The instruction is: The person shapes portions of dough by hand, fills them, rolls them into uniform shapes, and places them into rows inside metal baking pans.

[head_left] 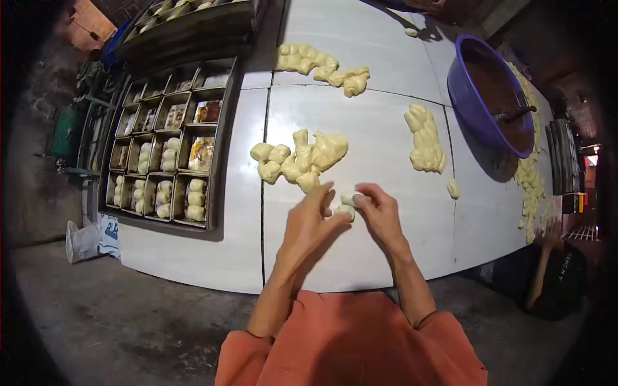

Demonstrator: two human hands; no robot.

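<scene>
Sleeves (244,355) of your orange shirt sit nearest, at the lower edge, with your bare forearms reaching over the white table (360,273). Your left hand (310,219) is open, thumb and fingers spread apart, its thumb against the small dough (345,210) on the table between your hands. Your right hand (381,212) has bent fingers at the dough's upper right side; whether they pinch it, you cannot tell. It is also unclear if that dough is one folded piece or two.

Just beyond your left fingertips lies a lumpy dough heap (329,152). Off to your right are a dough scrap (453,188) and, past it, a thick dough strip (426,140). On your left stands a divided tray (215,174), its nearest row filled with dough rolls (196,201). At far right, a co-worker's hand (549,237) is near the table edge.

Farther out, a purple basin (475,128), brown inside, stands on the right, and another dough length (306,60) lies across the table
</scene>
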